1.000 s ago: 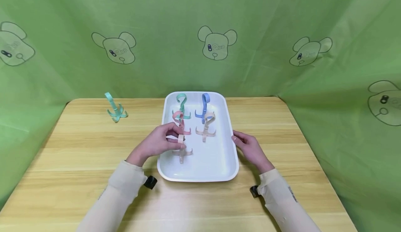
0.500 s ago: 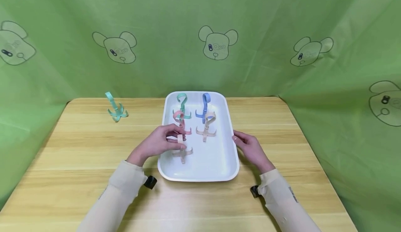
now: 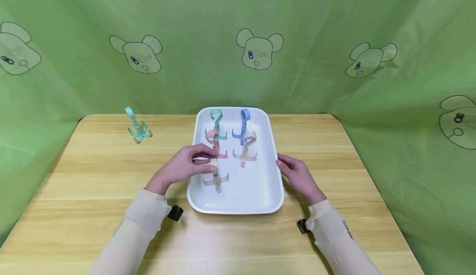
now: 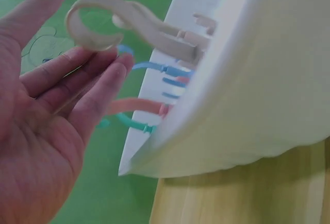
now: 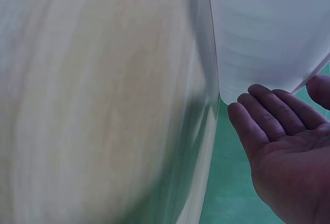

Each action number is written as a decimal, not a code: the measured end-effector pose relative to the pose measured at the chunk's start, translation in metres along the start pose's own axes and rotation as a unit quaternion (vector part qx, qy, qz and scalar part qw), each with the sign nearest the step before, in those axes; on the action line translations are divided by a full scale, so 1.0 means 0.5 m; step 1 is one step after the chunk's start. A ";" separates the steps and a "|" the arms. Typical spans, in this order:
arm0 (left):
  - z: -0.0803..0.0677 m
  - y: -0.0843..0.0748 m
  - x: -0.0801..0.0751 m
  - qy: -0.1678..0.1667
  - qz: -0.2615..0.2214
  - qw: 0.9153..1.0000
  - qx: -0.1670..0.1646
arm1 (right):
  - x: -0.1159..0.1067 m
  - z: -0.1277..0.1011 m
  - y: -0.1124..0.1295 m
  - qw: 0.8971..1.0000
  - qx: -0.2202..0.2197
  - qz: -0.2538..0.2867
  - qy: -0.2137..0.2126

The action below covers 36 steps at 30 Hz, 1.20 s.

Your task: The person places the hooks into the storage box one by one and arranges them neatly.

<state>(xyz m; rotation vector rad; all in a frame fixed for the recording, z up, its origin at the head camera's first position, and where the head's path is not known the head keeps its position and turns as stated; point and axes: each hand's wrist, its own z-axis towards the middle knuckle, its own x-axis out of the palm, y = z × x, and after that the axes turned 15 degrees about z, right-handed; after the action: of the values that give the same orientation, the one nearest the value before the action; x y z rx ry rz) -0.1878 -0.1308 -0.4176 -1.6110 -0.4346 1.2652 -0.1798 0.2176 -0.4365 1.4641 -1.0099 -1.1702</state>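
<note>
A white tray [image 3: 238,211] lies in the middle of the wooden table. Near its front left stands a beige hook [image 3: 215,180] on its splayed feet. My left hand [image 3: 208,159] reaches in over the tray's left rim. In the left wrist view my left hand [image 4: 77,33] has nearly straight fingers [image 4: 98,80] touching the underside of the beige hook's [image 4: 134,20] curl, with the thumb held off it. My right hand [image 3: 282,165] rests flat against the tray's right edge. The right wrist view shows my right hand [image 5: 268,116] holding nothing beside the tray [image 5: 268,38].
Also standing in the tray are a teal hook [image 3: 216,122], a blue hook [image 3: 243,124], a pink hook [image 3: 215,143] and a second beige hook [image 3: 247,149]. Another teal hook [image 3: 136,128] stands on the table at the back left. Green cloth walls surround the table.
My left hand's pinch on the beige hook's top has loosened and the arm has shifted slightly left. The hook stays standing in the tray. The right hand has not moved.
</note>
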 end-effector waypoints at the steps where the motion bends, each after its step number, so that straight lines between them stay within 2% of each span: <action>1: -0.002 0.002 -0.005 -0.003 -0.010 1.000 -0.001 | -0.001 0.003 -0.007 1.000 0.003 0.002 -0.002; 6: -0.016 0.007 -0.036 -0.032 -0.033 0.999 -0.004 | -0.010 0.020 -0.053 1.000 -0.003 -0.001 -0.008; 10: -0.022 0.011 -0.063 -0.060 -0.028 0.998 -0.004 | -0.015 0.022 -0.059 1.000 -0.010 -0.004 -0.011; 15: -0.033 0.026 -0.093 -0.087 -0.034 0.996 -0.005 | -0.015 0.020 -0.050 1.000 -0.006 -0.001 -0.006; 21: -0.043 0.050 -0.126 -0.134 -0.030 0.990 -0.021 | 0.001 0.002 0.000 1.000 -0.003 -0.002 -0.001; 30: -0.061 0.078 -0.176 -0.213 -0.018 0.975 -0.063 | 0.004 -0.011 0.015 1.000 -0.006 -0.008 -0.001; 36: -0.071 0.084 -0.212 -0.263 -0.023 0.961 -0.085 | 0.005 -0.007 0.012 1.000 -0.004 0.002 -0.004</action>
<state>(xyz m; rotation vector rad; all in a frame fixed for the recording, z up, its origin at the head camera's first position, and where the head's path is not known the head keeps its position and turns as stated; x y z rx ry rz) -0.2097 -0.2469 -0.4002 -1.3751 -0.9258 1.6572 -0.1761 0.2145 -0.4307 1.4511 -1.0124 -1.1772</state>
